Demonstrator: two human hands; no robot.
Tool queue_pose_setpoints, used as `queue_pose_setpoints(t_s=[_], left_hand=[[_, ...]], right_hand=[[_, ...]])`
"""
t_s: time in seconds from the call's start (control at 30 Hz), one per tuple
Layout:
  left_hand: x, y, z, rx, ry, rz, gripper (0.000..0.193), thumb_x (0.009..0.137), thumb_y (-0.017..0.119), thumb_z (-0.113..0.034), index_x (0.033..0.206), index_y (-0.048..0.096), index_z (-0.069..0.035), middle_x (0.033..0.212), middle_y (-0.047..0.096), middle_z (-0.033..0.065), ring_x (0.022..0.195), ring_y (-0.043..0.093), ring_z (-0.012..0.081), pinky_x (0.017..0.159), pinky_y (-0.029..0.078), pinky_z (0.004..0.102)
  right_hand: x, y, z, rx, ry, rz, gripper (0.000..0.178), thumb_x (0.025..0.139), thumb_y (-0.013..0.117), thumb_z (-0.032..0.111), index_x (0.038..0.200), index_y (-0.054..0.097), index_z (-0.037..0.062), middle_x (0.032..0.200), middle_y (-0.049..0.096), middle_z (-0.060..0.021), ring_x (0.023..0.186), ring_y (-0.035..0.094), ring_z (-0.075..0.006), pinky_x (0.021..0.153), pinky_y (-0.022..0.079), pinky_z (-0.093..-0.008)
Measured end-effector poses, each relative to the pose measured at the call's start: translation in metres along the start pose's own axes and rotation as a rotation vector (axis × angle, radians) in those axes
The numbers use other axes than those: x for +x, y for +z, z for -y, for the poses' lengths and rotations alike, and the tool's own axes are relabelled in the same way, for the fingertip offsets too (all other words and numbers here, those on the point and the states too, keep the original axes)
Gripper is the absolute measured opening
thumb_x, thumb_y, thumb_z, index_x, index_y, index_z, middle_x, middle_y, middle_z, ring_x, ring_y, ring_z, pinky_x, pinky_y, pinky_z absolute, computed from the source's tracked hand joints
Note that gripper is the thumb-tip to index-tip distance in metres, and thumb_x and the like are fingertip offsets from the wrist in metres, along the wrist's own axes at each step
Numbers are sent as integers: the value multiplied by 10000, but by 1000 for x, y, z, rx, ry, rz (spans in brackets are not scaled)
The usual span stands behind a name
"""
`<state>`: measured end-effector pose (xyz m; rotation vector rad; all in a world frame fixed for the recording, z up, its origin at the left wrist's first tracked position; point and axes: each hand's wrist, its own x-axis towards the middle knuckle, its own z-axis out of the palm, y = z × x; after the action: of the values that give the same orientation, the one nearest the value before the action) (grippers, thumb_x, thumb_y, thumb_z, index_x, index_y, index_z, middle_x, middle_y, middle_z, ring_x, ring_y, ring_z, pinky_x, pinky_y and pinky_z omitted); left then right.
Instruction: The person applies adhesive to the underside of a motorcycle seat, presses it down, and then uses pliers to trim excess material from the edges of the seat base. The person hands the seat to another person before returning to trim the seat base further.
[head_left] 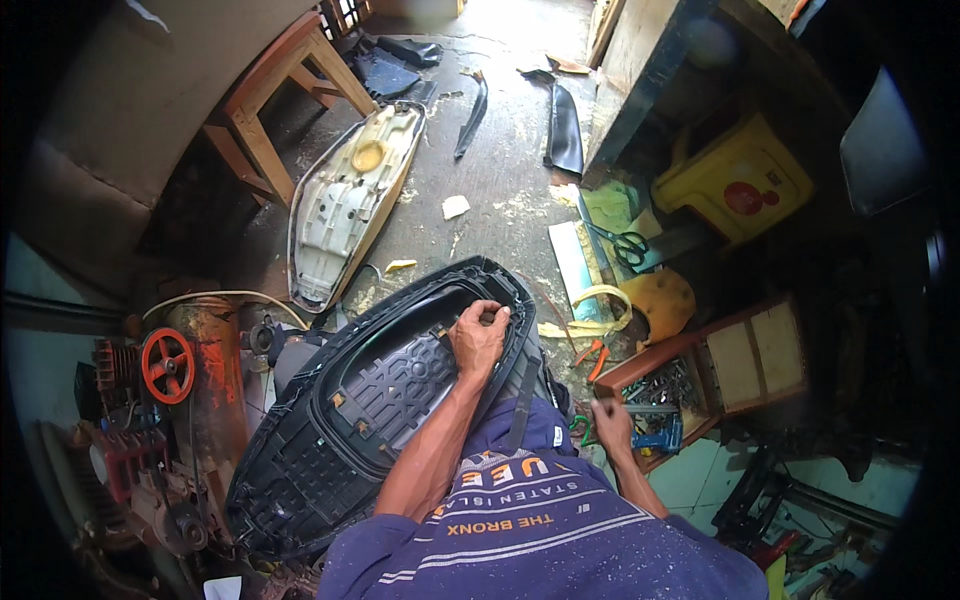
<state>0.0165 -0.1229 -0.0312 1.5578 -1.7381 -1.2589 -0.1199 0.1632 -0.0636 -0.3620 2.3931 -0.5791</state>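
Note:
A black plastic motorcycle seat base lies underside up, tilted across my lap. My left hand is at the far right part of its inner rim, thumb and forefinger pinched together. Whatever lies between those fingertips is too small to make out. My right hand is off the seat base, beside the open wooden toolbox, with its fingers curled. A small dark shape shows at its fingertips, but I cannot tell what it is. Close by are a blue hand tool and a green-handled tool.
Another seat lies underside up by a wooden stool. The wooden toolbox holds metal bits. Nearby are orange-handled pliers, scissors and a yellow jerrycan. A compressor with a red wheel stands left. Black cover pieces lie ahead.

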Motion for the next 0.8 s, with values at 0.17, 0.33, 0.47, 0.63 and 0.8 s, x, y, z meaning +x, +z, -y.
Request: queue_pose_setpoints(t_s=[0.17, 0.33, 0.47, 0.63, 0.8], left_hand=[[2, 1, 5, -99, -96, 45, 213, 881, 804, -229, 1018, 781, -68, 879, 783, 66, 796, 726, 157, 759, 560, 312], [13, 1, 15, -187, -185, 76, 189, 853, 824, -127, 1022, 790, -50, 907, 788, 48, 814, 712, 125, 767, 555, 282], [16, 0, 11, -161, -228, 71, 190, 848, 818, -128, 1016, 802, -40, 936, 800, 73, 843, 729, 133, 797, 563, 285], [14, -2, 7, -70, -268, 68, 234, 836, 807, -210, 1016, 812, -60, 912, 806, 76, 835, 758, 169, 805, 577, 312], [13, 3, 13, -62, -238, 43, 229, 837, 801, -209, 1006, 811, -55, 898, 804, 81, 804, 756, 172, 785, 578, 309]], right_hand=[[-59, -4, -100, 665, 784, -266, 541, 928, 688, 593, 1151, 656, 101, 846, 626, -58, 618, 585, -186, 546, 460, -343], [-19, -12, -137, 973, 797, -434, 520, 892, 731, 529, 1209, 628, 130, 921, 606, -80, 718, 589, -199, 592, 476, -378], [25, -17, -154, 791, 826, -391, 344, 868, 743, 308, 1040, 662, 22, 943, 668, -141, 763, 651, -210, 578, 531, -371], [59, -23, -102, 1421, 439, -583, 118, 850, 613, 86, 952, 613, 27, 830, 623, -87, 661, 620, -212, 625, 554, -377], [66, -87, 37, 1255, -132, -97, 185, 932, 645, 167, 816, 559, 52, 698, 558, -57, 550, 523, -158, 538, 496, -348]])
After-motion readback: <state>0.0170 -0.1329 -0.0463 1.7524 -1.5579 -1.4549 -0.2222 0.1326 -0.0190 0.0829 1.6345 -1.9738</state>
